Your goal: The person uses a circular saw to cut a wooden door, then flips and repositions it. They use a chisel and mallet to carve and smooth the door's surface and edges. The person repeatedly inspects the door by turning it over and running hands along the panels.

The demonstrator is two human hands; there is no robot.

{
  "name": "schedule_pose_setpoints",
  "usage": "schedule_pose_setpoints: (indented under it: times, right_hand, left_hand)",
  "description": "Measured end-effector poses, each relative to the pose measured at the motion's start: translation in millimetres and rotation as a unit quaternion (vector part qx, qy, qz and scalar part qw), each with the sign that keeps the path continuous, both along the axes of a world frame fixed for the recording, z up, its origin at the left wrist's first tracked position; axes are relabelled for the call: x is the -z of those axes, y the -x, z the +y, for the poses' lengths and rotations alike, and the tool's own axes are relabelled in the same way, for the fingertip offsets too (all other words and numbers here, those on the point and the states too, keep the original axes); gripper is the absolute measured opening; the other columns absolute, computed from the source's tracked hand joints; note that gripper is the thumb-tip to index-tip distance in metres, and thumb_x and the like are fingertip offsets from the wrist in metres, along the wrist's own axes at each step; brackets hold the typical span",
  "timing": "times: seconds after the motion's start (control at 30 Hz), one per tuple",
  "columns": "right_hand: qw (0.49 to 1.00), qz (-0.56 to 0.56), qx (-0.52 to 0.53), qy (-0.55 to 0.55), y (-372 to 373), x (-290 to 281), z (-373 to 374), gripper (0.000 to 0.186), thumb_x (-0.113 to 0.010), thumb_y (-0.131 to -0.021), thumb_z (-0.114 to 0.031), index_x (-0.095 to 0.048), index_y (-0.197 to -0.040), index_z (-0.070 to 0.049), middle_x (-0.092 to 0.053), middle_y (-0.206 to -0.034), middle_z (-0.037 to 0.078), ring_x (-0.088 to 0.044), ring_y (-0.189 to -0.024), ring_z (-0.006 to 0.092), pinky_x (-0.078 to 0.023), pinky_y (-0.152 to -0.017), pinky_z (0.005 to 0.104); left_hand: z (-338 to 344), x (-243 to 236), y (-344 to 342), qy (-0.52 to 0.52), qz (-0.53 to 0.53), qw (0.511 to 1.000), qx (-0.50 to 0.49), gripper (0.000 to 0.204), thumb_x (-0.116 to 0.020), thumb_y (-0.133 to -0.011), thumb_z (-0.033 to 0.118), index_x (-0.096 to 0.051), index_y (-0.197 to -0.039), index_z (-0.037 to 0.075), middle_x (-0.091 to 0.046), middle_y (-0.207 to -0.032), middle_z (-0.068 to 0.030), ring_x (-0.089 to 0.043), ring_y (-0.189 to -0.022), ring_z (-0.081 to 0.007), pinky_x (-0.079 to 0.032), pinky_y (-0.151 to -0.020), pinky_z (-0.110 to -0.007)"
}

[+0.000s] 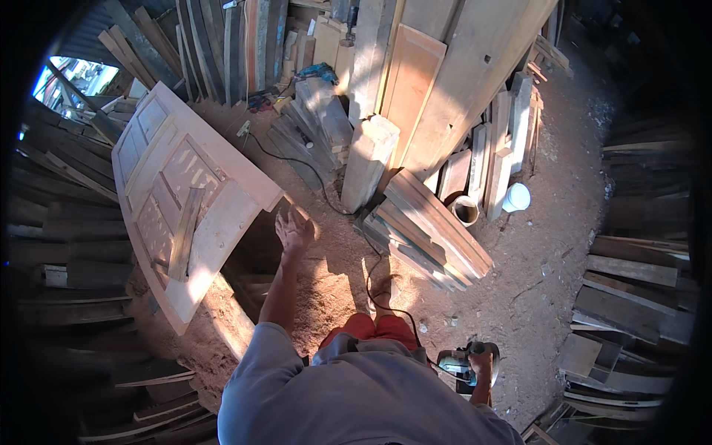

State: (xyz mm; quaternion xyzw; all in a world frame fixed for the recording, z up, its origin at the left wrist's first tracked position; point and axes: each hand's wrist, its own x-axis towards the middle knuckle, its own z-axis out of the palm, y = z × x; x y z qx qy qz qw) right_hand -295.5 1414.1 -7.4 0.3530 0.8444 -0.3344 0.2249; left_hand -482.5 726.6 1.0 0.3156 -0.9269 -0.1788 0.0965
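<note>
My left hand (294,232) is raised with its fingers spread, holding nothing, just beside the near right corner of a panelled wooden door (230,174). The door lies on a support at the left, and a loose wood strip (184,237) rests across its panels. Low at my right side, my right hand (482,361) is wrapped round the handle of a teal corded power tool (454,363), which looks like a circular saw with a rounded metal guard. Its black cord (371,285) runs up past my legs and over the floor.
Stacked beams (437,226) lie ahead of my feet, with tall boards (475,74) leaning behind. A white bucket (517,197) and a round open container (465,211) stand right of them. Another teal power tool (317,72) sits farther back. Lumber piles (623,304) line both sides of the sawdust-covered floor.
</note>
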Motion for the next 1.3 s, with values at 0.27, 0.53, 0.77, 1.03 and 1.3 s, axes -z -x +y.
schedule_pose_setpoints:
  times: [0.27, 0.53, 0.77, 1.03, 1.3]
  right_hand:
    - [0.972, -0.138, -0.119, -0.145, 60.3, 122.5, -36.6, 0.061, -0.086, -0.062, -0.037, -0.072, -0.099, 0.01, -0.074, -0.1, 0.028, -0.074, -0.098, 0.0352, -0.058, -0.084, 0.0446]
    - [0.983, -0.154, -0.102, 0.008, 121.4, 131.8, -85.2, 0.041, -0.079, -0.068, -0.022, -0.073, -0.098, 0.007, -0.074, -0.102, 0.026, -0.073, -0.1, 0.0314, -0.057, -0.082, 0.043]
    - [0.97, -0.224, -0.084, -0.044, 85.0, 275.0, -65.1, 0.051, -0.075, -0.071, -0.016, -0.067, -0.115, 0.009, -0.068, -0.117, 0.031, -0.067, -0.115, 0.04, -0.054, -0.097, 0.0456]
    - [0.916, -0.381, -0.089, -0.088, 113.6, 350.0, -61.5, 0.039, -0.074, -0.078, -0.018, -0.072, -0.112, 0.001, -0.068, -0.124, 0.024, -0.067, -0.118, 0.0363, -0.057, -0.097, 0.0446]
    - [0.883, -0.385, -0.216, -0.161, 104.3, 482.4, -27.7, 0.046, -0.079, -0.08, -0.027, -0.07, -0.116, 0.001, -0.069, -0.122, 0.019, -0.071, -0.11, 0.0311, -0.058, -0.092, 0.039]
  left_hand:
    - [-166.2, 29.6, -3.0, 0.007, -0.157, 0.987, -0.013, 0.073, -0.061, -0.092, 0.05, -0.044, -0.149, 0.007, -0.044, -0.151, -0.0309, -0.041, -0.139, -0.0492, -0.032, -0.116, -0.056]
    - [-214.4, 69.5, -2.3, 0.031, -0.211, 0.974, -0.08, 0.068, -0.039, -0.104, 0.051, -0.034, -0.158, 0.01, -0.037, -0.155, -0.0321, -0.037, -0.14, -0.0528, -0.031, -0.117, -0.056]
    - [-264.9, 97.7, 26.0, 0.131, -0.215, 0.932, -0.262, 0.077, -0.028, -0.102, 0.068, -0.024, -0.163, 0.021, -0.036, -0.158, -0.0263, -0.035, -0.145, -0.0473, -0.031, -0.115, -0.061]
    - [-319.7, 69.9, 1.4, 0.007, -0.061, 0.993, -0.101, 0.073, -0.027, -0.105, 0.064, -0.03, -0.16, 0.016, -0.044, -0.153, -0.0208, -0.046, -0.138, -0.0387, -0.037, -0.113, -0.052]
    - [-294.3, 33.1, -7.5, -0.069, -0.01, 0.992, -0.108, 0.071, -0.031, -0.106, 0.061, -0.036, -0.156, 0.011, -0.05, -0.147, -0.0173, -0.051, -0.133, -0.0337, -0.039, -0.112, -0.047]
